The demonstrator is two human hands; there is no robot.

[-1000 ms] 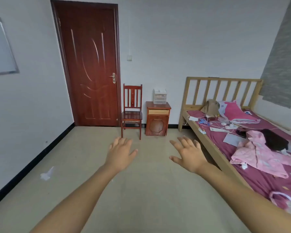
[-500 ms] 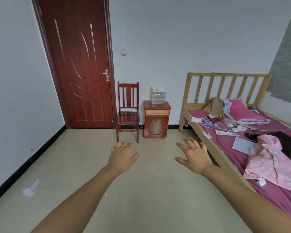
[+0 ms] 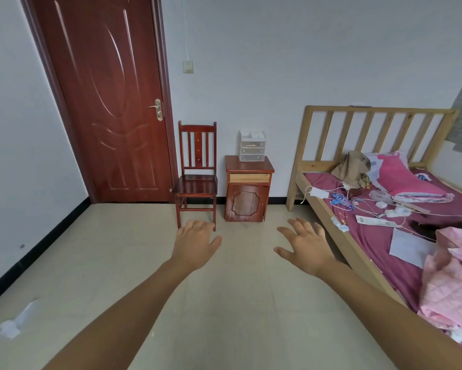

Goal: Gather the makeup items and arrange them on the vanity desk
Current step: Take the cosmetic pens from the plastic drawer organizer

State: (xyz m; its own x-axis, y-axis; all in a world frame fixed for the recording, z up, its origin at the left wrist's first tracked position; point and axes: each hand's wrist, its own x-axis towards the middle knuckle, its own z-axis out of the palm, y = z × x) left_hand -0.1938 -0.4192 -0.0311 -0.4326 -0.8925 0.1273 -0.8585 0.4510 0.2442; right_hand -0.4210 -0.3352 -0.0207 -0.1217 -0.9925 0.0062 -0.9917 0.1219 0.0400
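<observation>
Both arms are reaching out over the floor (image 3: 96, 263) in the middle of the frame. The left hand (image 3: 195, 245) and the right hand (image 3: 304, 247) are spread wide and are holding nothing. Small makeup items (image 3: 368, 209) are lying scattered on the bed (image 3: 331, 217) at the right. A small cabinet (image 3: 248, 190) is standing at the centre, beside a red chair (image 3: 196, 177), and a clear drawer box (image 3: 252, 146) is sitting on top of it.
</observation>
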